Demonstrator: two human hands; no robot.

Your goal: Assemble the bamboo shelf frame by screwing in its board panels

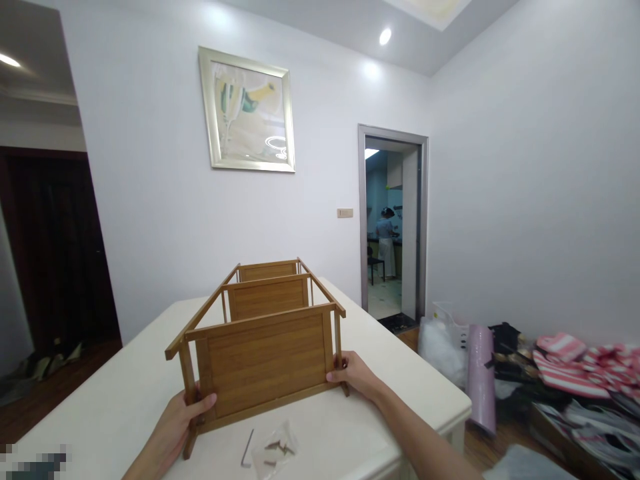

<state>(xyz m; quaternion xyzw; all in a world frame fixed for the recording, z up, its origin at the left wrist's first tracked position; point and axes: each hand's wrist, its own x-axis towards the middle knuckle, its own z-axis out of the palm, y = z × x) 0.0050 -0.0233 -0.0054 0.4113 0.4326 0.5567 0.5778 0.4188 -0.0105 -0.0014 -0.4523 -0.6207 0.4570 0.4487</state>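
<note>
A brown wooden shelf rack point(270, 353) with three panels lies on its side on a white table point(390, 400), its near panel facing me. My left hand point(187, 417) wraps around the near left post, thumb on the panel's edge. Around the near right post my right hand point(353, 373) is closed, its thumb pressing the panel's right edge. Some fingers of both hands are hidden behind the posts. Just in front of the rack lie an L-shaped hex key point(247, 448) and a clear plastic bag point(275, 450) with several small screws or pegs.
Beyond the table's right edge, a rolled purple mat point(481, 380), pink-striped cloth point(570, 367) and a box of items point(585, 433) crowd the floor. A doorway point(393, 227) opens onto a room where a person point(386, 240) stands. A framed picture point(253, 110) hangs on the wall.
</note>
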